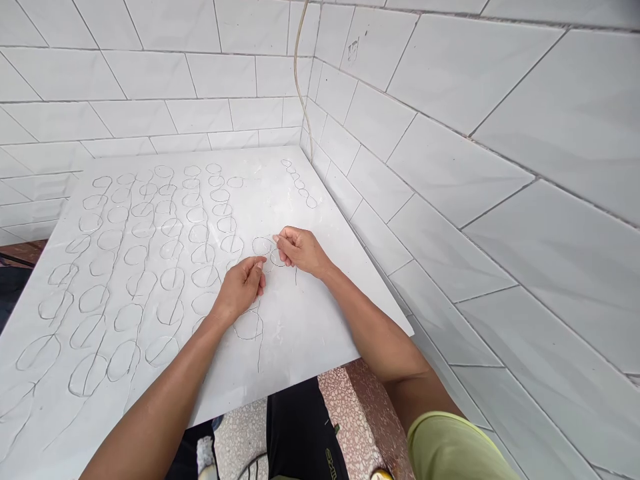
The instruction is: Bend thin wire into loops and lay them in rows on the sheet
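Curling inward, left hand (241, 288) and right hand (300, 251) nearly meet.

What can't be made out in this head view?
Head view:
- The right hand: its fingers hide whether it pinches wire.
- The left hand: curled fingers hide anything held.
- The wire loop: partly behind the right hand.
- The far-left wire loops: cut off by the left edge.
- The yellow object: cut off by the bottom edge.

The left forearm (160, 393) and right forearm (380, 327) reach inward from the lower corners of the view. The left hand (240, 288) is curled, its fingers bent inward. The right hand (300, 251) angles down toward it, with thumb and fingertips (278, 240) pinched together, the hands just apart.
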